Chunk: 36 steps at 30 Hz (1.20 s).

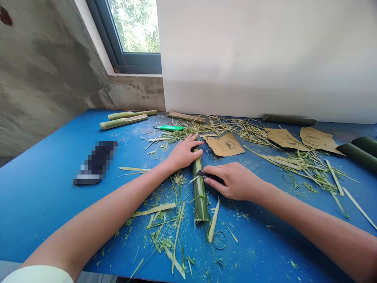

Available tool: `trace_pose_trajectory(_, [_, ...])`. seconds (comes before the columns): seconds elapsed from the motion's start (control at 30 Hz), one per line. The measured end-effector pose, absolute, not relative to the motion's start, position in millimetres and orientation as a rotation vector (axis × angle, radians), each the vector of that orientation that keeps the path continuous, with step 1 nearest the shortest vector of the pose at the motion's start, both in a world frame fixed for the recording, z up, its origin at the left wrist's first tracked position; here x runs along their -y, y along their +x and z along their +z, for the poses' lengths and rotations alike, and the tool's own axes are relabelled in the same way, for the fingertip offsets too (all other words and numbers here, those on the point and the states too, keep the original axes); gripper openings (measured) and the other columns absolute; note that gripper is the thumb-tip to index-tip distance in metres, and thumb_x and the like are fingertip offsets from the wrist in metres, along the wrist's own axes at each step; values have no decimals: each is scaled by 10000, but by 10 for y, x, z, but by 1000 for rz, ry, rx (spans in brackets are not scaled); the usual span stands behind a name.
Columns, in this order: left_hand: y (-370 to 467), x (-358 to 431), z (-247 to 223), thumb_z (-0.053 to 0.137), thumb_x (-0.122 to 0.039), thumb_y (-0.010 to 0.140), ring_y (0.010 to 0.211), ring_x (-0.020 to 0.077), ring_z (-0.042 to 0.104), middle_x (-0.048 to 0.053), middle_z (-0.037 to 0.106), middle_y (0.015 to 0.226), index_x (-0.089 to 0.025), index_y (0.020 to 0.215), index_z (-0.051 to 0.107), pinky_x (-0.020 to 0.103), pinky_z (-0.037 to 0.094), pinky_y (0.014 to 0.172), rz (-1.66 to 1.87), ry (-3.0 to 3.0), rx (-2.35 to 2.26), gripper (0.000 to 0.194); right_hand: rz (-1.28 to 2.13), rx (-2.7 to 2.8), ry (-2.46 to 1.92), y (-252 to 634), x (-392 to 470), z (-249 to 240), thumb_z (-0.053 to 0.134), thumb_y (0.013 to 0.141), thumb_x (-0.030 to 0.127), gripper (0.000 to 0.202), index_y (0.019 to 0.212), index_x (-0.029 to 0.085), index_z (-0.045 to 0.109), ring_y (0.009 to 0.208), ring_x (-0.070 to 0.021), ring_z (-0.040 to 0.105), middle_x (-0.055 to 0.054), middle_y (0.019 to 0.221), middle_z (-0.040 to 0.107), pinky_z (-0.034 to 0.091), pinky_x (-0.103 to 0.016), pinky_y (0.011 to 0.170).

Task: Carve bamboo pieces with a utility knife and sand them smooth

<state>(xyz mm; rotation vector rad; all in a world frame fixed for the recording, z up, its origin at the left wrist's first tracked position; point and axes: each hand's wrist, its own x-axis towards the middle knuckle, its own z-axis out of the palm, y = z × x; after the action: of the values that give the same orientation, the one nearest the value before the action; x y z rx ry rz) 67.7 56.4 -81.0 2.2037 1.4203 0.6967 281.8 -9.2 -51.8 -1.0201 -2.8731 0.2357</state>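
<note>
A green bamboo piece [200, 200] lies lengthwise on the blue table, its skin partly scraped to pale strips. My left hand [185, 152] grips its far end from above, with the fingers over the top and the thumb across it. In my right hand [234, 181] is a small dark knife [213, 176], held closed between thumb and fingers. The blade end touches the bamboo's upper side around its middle, where a thin pale shaving [194, 179] sticks out to the left. Part of the knife is hidden by my fingers.
Shavings [165, 236] litter the table [38, 196]. Split bamboo [123, 121] and a green cutter [169, 127] lie at the back. Torn brown paper [225, 145] is beyond my right hand. Dark bamboo tubes [357, 155] lie right; a blurred dark object [97, 163] lies left.
</note>
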Motion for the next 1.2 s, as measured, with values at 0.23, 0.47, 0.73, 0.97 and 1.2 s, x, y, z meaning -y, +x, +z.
trace_pose_trajectory(0.23, [663,-580,-824,548,-371,942,1584,261,209,-12,287,1684,-291,1412,625,512,167,1302,676,2212,-1403,483,376,2938,-898,2856,262,-504,412,1067,410,254,1063,234,595,687,-169,628,-17,851,717,274,-317,605])
trace_pose_trajectory(0.47, [648,-605,-838,539,-386,943,1585,258,209,-8,266,1692,-297,1420,612,528,135,1302,658,2212,-1390,491,258,3061,-658,2878,555,-449,395,1068,406,264,955,239,565,576,-150,535,4,750,635,194,-351,544])
trace_pose_trajectory(0.73, [660,-559,-821,580,-390,930,1551,261,309,29,367,1661,-272,1365,660,447,240,1290,737,2229,-1406,458,79,2952,-463,2998,414,-403,438,1052,404,264,1039,228,635,578,-147,529,-6,722,621,208,-354,545])
trace_pose_trajectory(0.97, [665,-507,-813,604,-443,929,1340,286,542,93,580,1396,-278,1234,709,471,388,1183,769,2343,-1404,363,-110,2779,-945,3062,61,-547,445,1060,405,298,1162,217,652,656,-165,617,-31,803,708,205,-321,555])
trace_pose_trajectory(1.2, [674,-492,-797,604,-453,943,1160,246,613,42,652,1153,-294,1051,760,434,429,1097,819,2340,-1288,247,-95,2754,-1102,2937,60,-594,431,1063,445,328,1181,231,649,739,-192,677,-42,913,759,264,-316,581])
